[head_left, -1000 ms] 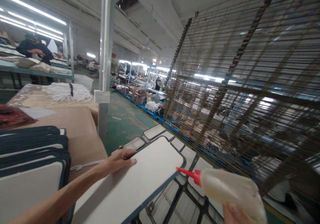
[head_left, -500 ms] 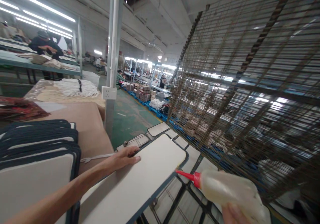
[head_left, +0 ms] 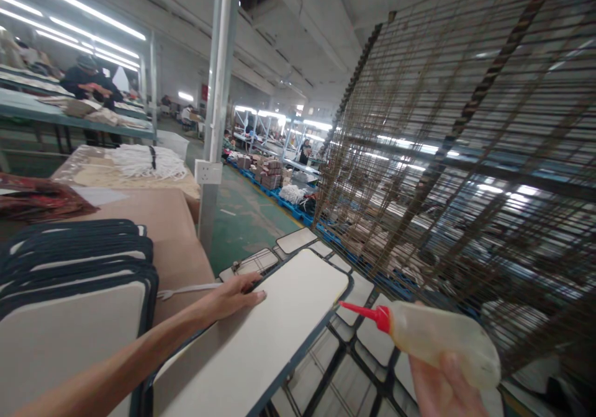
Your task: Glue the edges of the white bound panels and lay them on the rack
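My left hand (head_left: 239,296) grips the far-left edge of a white panel with a dark blue border (head_left: 274,330), thumb on its top face and fingers around the edge. The panel lies tilted in front of me. In my right hand (head_left: 442,373) is a translucent glue bottle (head_left: 442,336) with a red nozzle, lying nearly on its side. Its nozzle tip (head_left: 342,304) is at the panel's right edge, close to the far corner; whether it touches I cannot tell. A thin yellowish line shows along that edge.
A stack of similar dark-edged panels (head_left: 69,318) stands at the left beside a brown-topped table (head_left: 174,231). More panels lie on a wire rack (head_left: 344,345) underneath. A tall wire mesh rack (head_left: 447,125) leans at right. A metal post (head_left: 216,94) stands ahead; a co-worker (head_left: 90,85) is far left.
The bottle has moved slightly right and up, its nozzle tip shifting along the panel's edge toward the far corner. My left hand keeps its hold; the view has shifted slightly.
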`<state>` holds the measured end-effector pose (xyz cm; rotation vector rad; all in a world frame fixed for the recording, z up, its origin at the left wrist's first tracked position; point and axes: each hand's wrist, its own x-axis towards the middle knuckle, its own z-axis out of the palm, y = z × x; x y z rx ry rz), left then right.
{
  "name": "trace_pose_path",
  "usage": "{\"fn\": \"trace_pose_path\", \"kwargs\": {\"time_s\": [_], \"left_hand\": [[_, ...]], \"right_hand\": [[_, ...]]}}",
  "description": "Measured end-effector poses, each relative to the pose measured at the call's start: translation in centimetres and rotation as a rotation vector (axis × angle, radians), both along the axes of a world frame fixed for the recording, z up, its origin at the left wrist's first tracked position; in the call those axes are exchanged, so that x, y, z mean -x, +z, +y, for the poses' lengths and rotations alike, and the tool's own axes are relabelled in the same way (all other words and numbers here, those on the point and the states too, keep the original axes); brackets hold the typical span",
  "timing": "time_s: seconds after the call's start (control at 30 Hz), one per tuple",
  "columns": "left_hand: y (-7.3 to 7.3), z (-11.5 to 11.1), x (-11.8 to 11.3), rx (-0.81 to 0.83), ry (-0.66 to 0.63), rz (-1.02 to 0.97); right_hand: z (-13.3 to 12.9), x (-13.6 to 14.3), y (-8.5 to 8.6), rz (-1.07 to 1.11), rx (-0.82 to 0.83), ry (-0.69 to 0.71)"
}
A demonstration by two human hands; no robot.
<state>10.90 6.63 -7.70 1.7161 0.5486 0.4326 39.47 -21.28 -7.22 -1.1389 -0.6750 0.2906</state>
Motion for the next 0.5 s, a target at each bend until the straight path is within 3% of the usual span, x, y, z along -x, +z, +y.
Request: {"fn": "trace_pose_path", "kwargs": {"time_s": [0.1,0.2,0.33,0.5], "left_hand": [[0.0,-0.5,0.3,0.046,0.006,0.012],[-0.2,-0.9,0.7,-0.013,0.041,0.004],[-1.5,-1.0,1.1,-0.069,0.023,-0.021],[-3.3,-0.7,1.4,-0.052,-0.01,-0.053]], "right_hand": [[0.8,0.5,1.1,0.165,-0.006,-0.003],[1.6,1.7,2.5,0.345,-0.053,-0.018],[2.7,3.6,5.0,0.604,-0.181,-0.154],[4.3,4.0,5.6,0.406,-0.19,-0.086]]}}
